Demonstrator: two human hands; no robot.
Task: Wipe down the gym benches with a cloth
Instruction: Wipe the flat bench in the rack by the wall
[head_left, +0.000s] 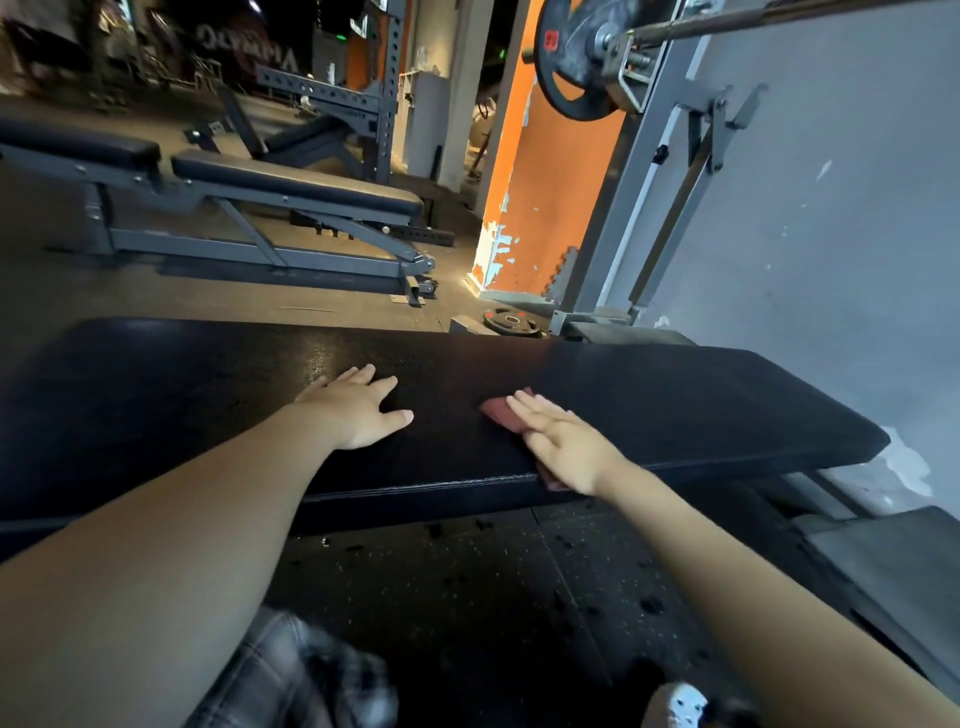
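A black padded flat bench (675, 410) runs across the middle of the view. My left hand (358, 408) rests flat on its top near the centre, fingers spread and straight. My right hand (563, 441) presses a small dark red cloth (501, 413) onto the pad near the front edge, fingers straight. Most of the cloth is hidden under the palm; one corner shows past the fingertips and another bit at the bench's front edge.
A second black adjustable bench (296, 182) on a grey frame stands behind on the left. A rack with a loaded barbell plate (576, 57) rises at the right by the grey wall. A weight plate (511, 322) lies on the floor behind the bench. An orange pillar (540, 197) stands beyond.
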